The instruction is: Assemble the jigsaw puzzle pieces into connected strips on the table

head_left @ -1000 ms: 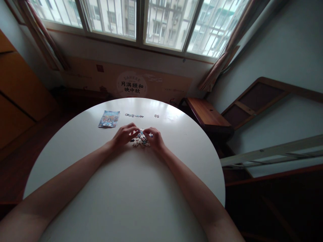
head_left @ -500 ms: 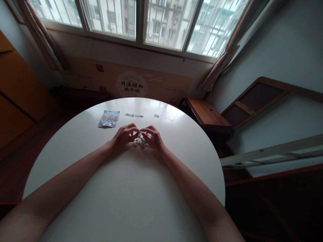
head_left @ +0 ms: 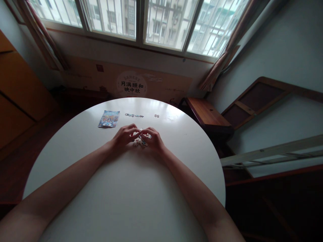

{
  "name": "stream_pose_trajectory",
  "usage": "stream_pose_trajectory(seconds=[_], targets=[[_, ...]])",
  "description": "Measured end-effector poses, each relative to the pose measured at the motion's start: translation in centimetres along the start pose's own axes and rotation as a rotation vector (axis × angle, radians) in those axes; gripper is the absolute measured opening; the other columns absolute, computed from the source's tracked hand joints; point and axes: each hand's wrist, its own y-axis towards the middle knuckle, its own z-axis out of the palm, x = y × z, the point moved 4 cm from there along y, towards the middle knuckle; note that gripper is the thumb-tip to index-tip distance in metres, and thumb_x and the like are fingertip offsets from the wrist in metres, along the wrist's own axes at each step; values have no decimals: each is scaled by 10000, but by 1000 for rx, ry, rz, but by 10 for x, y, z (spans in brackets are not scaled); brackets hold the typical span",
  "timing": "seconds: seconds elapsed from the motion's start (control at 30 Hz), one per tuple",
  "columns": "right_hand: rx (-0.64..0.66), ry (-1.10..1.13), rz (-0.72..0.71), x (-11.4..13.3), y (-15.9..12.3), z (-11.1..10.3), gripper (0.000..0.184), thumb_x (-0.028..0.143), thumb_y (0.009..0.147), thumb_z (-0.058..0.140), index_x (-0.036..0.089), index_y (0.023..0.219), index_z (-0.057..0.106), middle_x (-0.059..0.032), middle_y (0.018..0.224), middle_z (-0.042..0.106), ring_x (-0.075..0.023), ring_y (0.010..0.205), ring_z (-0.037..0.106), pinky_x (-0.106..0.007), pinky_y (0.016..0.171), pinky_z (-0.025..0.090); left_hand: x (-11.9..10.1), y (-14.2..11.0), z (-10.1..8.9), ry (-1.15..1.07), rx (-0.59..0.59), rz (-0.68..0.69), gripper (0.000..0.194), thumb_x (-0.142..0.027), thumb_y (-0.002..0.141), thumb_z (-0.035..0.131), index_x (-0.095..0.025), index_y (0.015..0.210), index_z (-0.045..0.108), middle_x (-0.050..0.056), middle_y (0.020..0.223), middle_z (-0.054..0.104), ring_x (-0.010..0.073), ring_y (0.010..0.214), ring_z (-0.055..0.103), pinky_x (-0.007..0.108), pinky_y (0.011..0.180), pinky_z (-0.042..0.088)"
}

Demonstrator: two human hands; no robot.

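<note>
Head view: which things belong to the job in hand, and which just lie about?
In use:
small multicoloured jigsaw pieces, piled between left hand and right hand
further pieces beyond
round white table

Lying about:
flat blue printed packet, possibly related
brown wooden bench

Here at the round white table [head_left: 141, 188], the left hand [head_left: 127, 133] and right hand [head_left: 153, 137] meet fingertip to fingertip, over a loose pile of jigsaw pieces [head_left: 140, 142], nearer the far edge than the near one! Anything pinched there is too small to tell. Towards the far edge lies a short row of pieces [head_left: 134, 115], a small cluster [head_left: 156, 116] to its right, and a blue printed packet [head_left: 109, 119] flat by the far-left edge. Windows [head_left: 166, 23] glow beyond.
</note>
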Motion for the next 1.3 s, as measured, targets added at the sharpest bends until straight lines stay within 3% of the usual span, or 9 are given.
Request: stream_pose_trajectory(seconds=[0.47, 0.83, 1.3], targets=[[8, 58, 40, -3, 0, 1, 106, 190, 855, 550, 206, 885, 650, -8, 864, 651, -131, 797, 607, -254, 757, 475, 1, -1, 2, -18, 27, -26, 129, -285, 886, 555, -196, 892, 648, 25, 845, 609, 101, 694, 590, 220, 646, 460], [-61, -123, 22, -2, 1, -3, 94, 247, 855, 602, 200, 803, 663, -16, 801, 638, -153, 800, 578, -299, 809, 418, 3, -2, 1, -40, -12, -24, 97, -251, 874, 572, -183, 875, 641, 8, 842, 593, 58, 592, 541, 186, 581, 438], [-49, 58, 75, -7, 1, -1, 96, 207, 850, 568, 186, 836, 661, -14, 822, 612, -123, 756, 583, -253, 732, 473, 4, -2, 1, -27, -14, 4, 137, -273, 900, 547, -189, 899, 655, 18, 834, 605, 77, 632, 573, 200, 599, 432]])
